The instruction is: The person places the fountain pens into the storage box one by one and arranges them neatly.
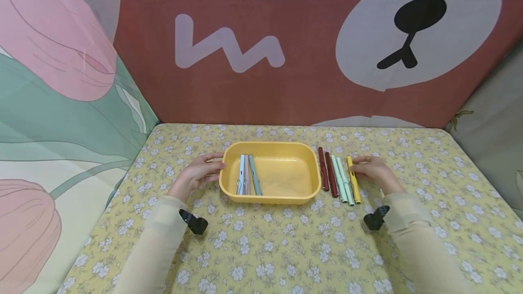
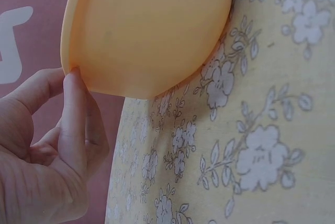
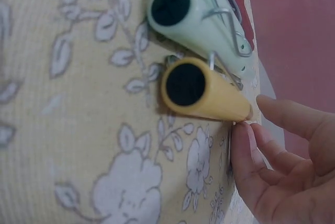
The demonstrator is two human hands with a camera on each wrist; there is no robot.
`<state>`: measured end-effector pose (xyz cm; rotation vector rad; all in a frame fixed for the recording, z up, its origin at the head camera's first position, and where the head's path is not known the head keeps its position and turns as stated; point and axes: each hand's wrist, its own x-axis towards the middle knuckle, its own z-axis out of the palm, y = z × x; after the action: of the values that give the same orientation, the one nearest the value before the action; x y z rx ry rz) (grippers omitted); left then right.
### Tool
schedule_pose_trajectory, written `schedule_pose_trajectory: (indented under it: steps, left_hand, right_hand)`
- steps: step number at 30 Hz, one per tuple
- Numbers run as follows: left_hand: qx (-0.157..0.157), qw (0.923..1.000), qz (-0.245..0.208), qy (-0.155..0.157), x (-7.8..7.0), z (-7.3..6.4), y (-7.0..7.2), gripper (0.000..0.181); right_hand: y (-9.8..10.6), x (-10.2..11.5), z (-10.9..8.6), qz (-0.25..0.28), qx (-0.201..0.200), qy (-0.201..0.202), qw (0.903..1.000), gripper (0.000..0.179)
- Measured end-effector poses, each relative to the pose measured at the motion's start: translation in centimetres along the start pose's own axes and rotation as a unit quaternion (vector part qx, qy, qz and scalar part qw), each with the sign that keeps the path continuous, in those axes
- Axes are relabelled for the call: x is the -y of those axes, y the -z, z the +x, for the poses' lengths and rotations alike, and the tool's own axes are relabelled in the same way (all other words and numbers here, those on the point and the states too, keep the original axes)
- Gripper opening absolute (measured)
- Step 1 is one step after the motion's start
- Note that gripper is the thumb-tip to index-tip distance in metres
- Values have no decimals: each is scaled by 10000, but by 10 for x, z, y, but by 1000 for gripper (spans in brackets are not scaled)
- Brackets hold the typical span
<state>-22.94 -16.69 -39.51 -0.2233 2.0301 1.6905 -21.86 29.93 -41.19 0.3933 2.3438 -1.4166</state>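
A yellow tray point(image 1: 286, 199) sits on the table, and my left hand point(image 1: 200, 171) pinches its left rim between thumb and fingers. Inside, toward the left end, lie a light blue pen point(image 1: 241, 173), a pinkish pen point(image 1: 247, 176) and a grey-green pen point(image 1: 255, 176). My right hand point(image 1: 373, 171) is at the upper part of a yellow pen point(image 1: 354, 185) lying on the cloth. In the right wrist view its fingertips point(image 3: 243, 135) are right beside that pen point(image 3: 209, 96), loosely spread around its far end.
Between tray and yellow pen lie two dark red pens point(image 1: 330, 173) and two mint green pens point(image 1: 344, 183), side by side. A flowered yellow cloth point(image 1: 253, 248) covers the table. Printed hangings point(image 1: 245, 94) stand behind and at both sides.
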Motion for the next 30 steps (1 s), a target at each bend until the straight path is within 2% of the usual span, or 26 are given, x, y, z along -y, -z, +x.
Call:
schedule_pose_trajectory:
  steps: [10,19,30]
  left_hand:
    - [-36,10000,17,11,0,0,0,58]
    - [-27,10000,-8,11,-1,0,-1,58]
    - [-29,10000,-35,35,-1,0,-1,58]
  right_hand:
    - [-6,1,2,-598,-232,-41,9979,60]
    - [-9,-1,1,-775,-201,264,9964,56]
    - [-15,4,-1,-1071,-414,161,9933,53]
